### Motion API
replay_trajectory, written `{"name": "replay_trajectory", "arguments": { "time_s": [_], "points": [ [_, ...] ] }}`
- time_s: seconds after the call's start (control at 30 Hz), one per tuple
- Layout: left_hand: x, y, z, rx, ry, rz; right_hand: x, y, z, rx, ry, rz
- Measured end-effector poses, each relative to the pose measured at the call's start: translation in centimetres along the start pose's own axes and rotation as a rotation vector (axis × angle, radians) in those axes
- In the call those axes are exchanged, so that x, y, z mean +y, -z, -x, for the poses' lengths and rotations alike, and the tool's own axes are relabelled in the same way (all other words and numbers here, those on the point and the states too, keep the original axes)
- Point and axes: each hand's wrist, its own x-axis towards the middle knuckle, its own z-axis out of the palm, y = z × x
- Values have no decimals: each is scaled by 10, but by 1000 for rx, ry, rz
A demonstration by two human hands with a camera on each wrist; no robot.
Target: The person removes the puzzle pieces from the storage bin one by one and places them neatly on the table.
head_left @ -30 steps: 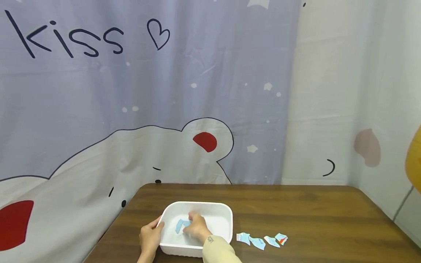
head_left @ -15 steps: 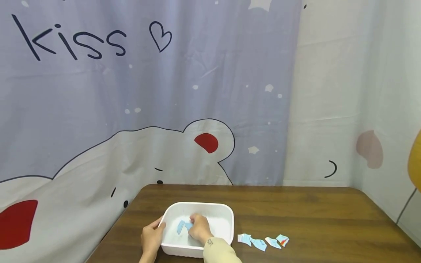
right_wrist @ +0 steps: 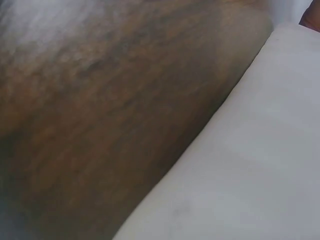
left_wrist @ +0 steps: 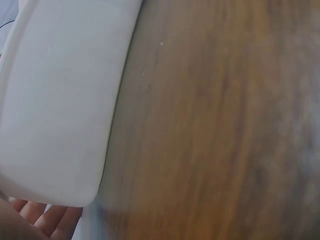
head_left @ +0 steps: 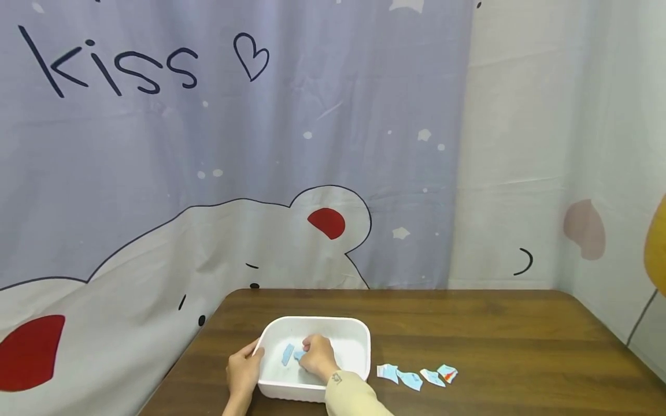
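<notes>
Blue piece (head_left: 299,355) seemingly pinched by fingers of right hand (head_left: 319,356), lower centre.
White tray (head_left: 296,393) is gripped by left hand (head_left: 243,370); a lift seems called for.

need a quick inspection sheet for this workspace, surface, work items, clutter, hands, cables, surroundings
Surface: brown rounded-corner wood-grain table; one tiny pale speck in the left wrist view.
Work items: white rounded rectangular plastic-looking tub; two flat light-blue irregular pieces visible inside; four light-blue-and-white irregular pieces on the table, right of it.
Clutter: nothing seen.
Hands: left hand grips the tub's left rim; right hand, inside the tub, is at one piece, grip unclear.
Cables: nothing seen.
Surroundings: lilac-and-white printed fabric curtain behind and right of the table.
</notes>
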Motion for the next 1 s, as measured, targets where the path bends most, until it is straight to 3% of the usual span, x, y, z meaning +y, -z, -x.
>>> {"name": "replay_trajectory", "arguments": {
  "time_s": [0.4, 1.0],
  "points": [
    [2, 2, 0, -17, -2, -21, -1, 11, 6, -65, 95, -49],
    [1, 0, -3, -35, 3, -24, -7, 83, 16, -133, 212, -88]
  ]
}}
